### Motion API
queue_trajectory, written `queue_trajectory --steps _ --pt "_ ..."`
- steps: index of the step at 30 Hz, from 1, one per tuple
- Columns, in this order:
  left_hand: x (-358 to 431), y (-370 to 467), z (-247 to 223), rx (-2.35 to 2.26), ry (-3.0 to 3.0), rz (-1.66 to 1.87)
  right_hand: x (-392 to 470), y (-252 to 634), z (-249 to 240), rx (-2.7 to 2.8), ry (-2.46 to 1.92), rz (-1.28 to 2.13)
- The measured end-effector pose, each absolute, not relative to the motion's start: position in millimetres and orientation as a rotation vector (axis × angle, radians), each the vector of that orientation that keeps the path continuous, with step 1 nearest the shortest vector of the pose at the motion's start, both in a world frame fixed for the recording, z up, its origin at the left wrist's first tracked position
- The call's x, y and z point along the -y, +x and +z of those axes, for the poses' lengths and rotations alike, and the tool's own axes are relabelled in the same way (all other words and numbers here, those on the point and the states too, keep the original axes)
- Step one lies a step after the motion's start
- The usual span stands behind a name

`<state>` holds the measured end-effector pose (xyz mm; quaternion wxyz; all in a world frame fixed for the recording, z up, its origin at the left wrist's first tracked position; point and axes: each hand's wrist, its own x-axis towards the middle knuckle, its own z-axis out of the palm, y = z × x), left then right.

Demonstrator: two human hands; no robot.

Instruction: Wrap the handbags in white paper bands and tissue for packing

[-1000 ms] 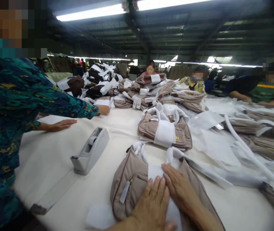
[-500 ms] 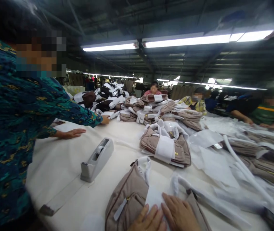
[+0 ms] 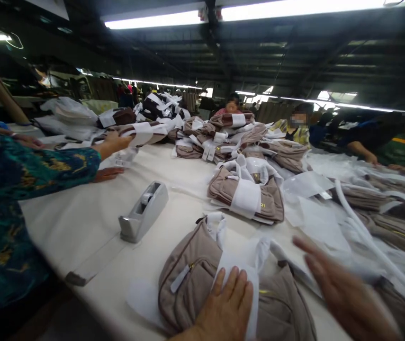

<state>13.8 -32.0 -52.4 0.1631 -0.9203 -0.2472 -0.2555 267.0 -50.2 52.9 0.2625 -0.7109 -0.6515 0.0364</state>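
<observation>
brown-grey bag (image 3: 195, 291) lies flat on the white table (image 3: 99, 218), close in front of the person, with white paper (image 3: 233, 261) across its middle. the left hand (image 3: 225, 303) rests flat on the paper; its fingers are straight and nearly side by side, and they pinch nothing. the right hand (image 3: 347, 289) is up off the bag, to its right; its fingers look straight and hold nothing, but blur hides how wide apart they are. the bag looks soft and light, so it should bend and sag if just one corner is lifted. two hands under its sides would keep it flat best. the paper looks thin and a bit slippery, so it could slide, crease or rip if tugged. a wide, flat palm seems kinder to it than a hard pinch. the wrapped strap (image 3: 262, 251) looks floppy, and a lift by it might pull the wrap loose. the zip tag (image 3: 180, 278) is small and dangly, so it makes a poor grip. the tape holder (image 3: 141, 218) sits to the left, apart from the bag.
</observation>
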Motion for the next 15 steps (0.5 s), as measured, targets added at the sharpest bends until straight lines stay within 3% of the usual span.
queue_trajectory --steps 7,10,15 --pt "25.5 32.9 -86.0 0.703 -2.314 -0.970 -3.2 185.1 -42.6 2.160 -1.656 0.405" --pt "21.0 40.0 -95.9 0.704 -2.222 -1.065 -19.7 200.2 -48.4 2.269 -1.628 0.509" --pt "23.6 42.3 -85.2 0.802 -2.233 -1.285 -28.0 233.3 -25.1 2.551 -1.518 0.234"
